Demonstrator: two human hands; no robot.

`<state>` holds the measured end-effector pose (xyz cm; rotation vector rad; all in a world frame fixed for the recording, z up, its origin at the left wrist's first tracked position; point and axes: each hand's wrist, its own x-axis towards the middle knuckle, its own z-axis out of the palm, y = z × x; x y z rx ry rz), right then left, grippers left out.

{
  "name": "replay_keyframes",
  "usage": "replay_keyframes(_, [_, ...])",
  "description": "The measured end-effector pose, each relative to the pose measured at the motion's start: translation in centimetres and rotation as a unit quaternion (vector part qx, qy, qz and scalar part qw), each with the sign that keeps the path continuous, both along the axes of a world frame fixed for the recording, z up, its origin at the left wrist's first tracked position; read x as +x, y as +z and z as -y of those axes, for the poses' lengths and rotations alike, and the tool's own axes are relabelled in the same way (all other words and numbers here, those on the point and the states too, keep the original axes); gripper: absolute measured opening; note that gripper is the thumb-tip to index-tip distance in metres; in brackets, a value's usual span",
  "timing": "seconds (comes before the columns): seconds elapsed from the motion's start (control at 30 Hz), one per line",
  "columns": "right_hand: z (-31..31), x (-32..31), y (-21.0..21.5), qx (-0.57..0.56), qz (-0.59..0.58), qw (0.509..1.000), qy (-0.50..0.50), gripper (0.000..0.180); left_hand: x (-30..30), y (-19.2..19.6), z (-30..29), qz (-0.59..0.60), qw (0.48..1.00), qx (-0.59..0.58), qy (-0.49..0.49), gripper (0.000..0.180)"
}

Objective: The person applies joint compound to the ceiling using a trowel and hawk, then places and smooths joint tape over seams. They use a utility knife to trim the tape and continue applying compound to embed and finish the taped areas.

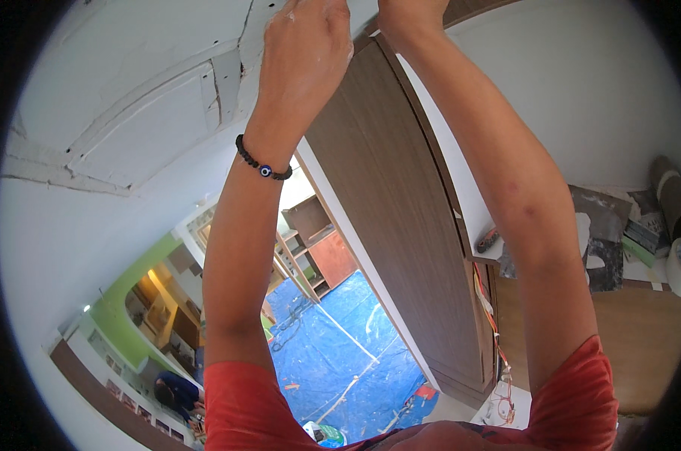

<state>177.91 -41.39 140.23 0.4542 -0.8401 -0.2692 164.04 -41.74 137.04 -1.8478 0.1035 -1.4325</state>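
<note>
Both my arms reach up overhead. My left hand shows its back, dusted with white, beside the white ceiling boards; its fingers curl in at the upper edge, and whatever they hold is hidden. A black beaded bracelet with a blue eye bead circles that wrist. My right hand is mostly cut off by the top of the picture, near the upper end of a brown wood-grain panel; its fingers do not show. Open seams, cracks and dark screw spots mark the boards.
Blue sheeting covers the floor below, with a white-green bucket on it. On a ledge at right lie a utility knife, dark sheets and rolls. Loose wires hang below. Another person is at lower left.
</note>
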Motion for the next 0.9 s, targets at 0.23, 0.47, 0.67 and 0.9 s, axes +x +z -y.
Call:
replay_keyframes(0.23, [-0.2,0.1,0.1,0.026,0.014,1.0,0.002,0.011,-0.2,0.5,-0.6,-0.028,0.998,0.054,-0.019,0.03])
replay_keyframes(0.47, [-0.1,0.1,-0.1,0.011,0.01,1.0,-0.005,0.01,-0.2,0.2,-0.8,0.009,0.999,0.038,0.009,0.033])
replay_keyframes(0.67, [-0.1,0.0,0.1,0.009,0.01,1.0,0.011,0.01,-0.2,0.5,-1.4,0.012,0.999,0.044,0.018,0.034])
replay_keyframes(0.9, [0.3,-0.2,-0.3,-0.019,-0.006,1.0,0.015,0.01,-0.3,0.3,-1.0,0.014,0.999,0.034,0.027,0.034])
